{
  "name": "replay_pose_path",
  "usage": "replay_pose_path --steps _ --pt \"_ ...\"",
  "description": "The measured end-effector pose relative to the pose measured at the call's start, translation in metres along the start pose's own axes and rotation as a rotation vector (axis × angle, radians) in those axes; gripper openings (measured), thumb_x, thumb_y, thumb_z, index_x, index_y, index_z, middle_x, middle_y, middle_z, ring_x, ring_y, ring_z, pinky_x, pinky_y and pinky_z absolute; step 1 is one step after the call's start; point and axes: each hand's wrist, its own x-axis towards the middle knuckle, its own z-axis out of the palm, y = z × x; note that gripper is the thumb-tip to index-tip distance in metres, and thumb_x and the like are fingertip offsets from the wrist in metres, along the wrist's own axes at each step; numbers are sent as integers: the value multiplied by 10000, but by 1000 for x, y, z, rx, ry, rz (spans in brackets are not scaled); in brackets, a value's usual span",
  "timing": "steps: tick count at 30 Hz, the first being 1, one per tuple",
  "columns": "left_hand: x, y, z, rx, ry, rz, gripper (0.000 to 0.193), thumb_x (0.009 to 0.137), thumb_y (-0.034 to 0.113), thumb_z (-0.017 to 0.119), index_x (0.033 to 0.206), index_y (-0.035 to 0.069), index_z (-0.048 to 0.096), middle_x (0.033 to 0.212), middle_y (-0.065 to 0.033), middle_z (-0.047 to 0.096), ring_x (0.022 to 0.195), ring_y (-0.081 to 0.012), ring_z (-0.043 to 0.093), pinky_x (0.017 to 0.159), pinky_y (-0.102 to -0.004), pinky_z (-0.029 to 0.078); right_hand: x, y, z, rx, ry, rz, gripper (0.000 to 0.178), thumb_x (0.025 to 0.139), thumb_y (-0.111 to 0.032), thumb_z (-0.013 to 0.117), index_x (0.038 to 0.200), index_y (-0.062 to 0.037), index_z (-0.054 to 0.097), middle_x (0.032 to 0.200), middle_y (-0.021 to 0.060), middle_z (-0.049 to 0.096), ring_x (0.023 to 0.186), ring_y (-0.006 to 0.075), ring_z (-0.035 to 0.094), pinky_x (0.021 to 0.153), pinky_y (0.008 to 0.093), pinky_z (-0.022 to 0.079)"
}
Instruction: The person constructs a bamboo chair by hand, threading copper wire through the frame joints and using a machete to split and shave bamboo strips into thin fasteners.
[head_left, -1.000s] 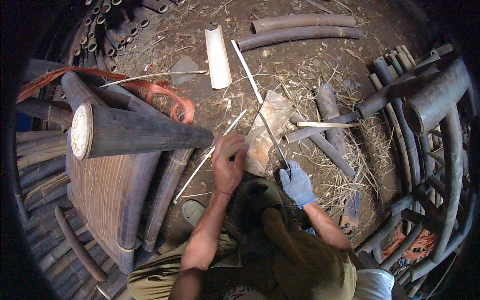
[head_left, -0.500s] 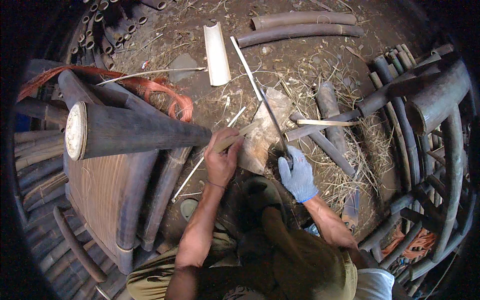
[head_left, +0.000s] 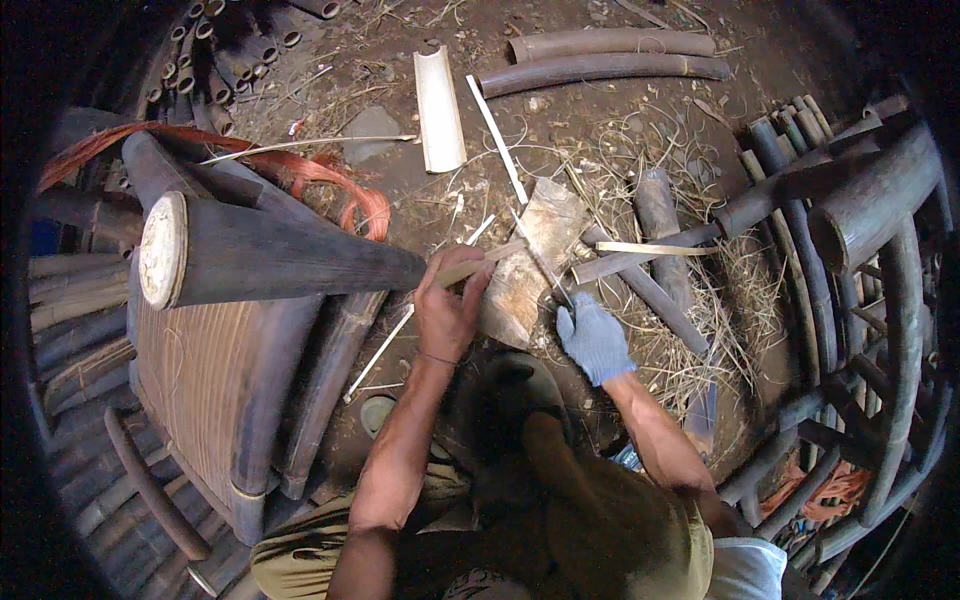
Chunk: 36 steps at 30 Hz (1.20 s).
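Observation:
My bare left hand is closed around a short split bamboo piece, whose far end reaches over a pale wooden block on the ground. In my right hand, which wears a grey-blue knit glove, is the handle of a long-bladed knife. Its narrow blade slants up and left across the block, close to the bamboo piece's tip. Whether blade and bamboo touch, I cannot tell. A thick dark bamboo pole lies just left of my left hand, its cut end toward the left.
A half-split bamboo piece and a thin pale strip lie ahead on the dirt. Two curved bamboo lengths are farther off. Shavings litter the right, before a bamboo frame. Orange fibre hangs at left.
The knife blade has turned and drawn back; it now looks thinner and paler, its tip nearer the bamboo piece. My left hand has barely moved.

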Motion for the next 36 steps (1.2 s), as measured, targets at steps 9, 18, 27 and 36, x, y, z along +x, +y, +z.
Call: replay_pose_path --steps 9,18,27,36 --pt "12 -20 15 79 -55 103 287 956 142 575 1195 -17 565 983 -134 679 907 -321 657 886 -387 501 6 -31 -25 123 59 131 287 894 -221 616 1105 -29 651 951 222 675 880 384 664 801 446 518" --pt "-49 61 -19 -695 -673 -357 316 1054 278 424 1203 35 561 750 -9 554 668 -83 531 621 -249 457 5 -90 -77 1021 -105 210 399 887 -279 716 1165 0 655 809 -5 592 698 78 548 613 250 463" --pt "-143 78 -72 -447 -520 -588 285 1052 230 475 1193 29 620 905 -43 669 697 -97 590 607 -245 486 35 -117 -83 1079 -204 294 268 953 -304 647 878 -47 644 682 -11 570 551 68 527 474 258 445" --pt "-133 76 -63 -497 -325 -760 276 1050 232 489 1167 46 656 907 -23 666 696 -81 563 574 -253 465 -18 -73 -75 -16 68 -267 421 876 -332 633 1192 -66 554 951 209 660 939 423 635 868 469 510"
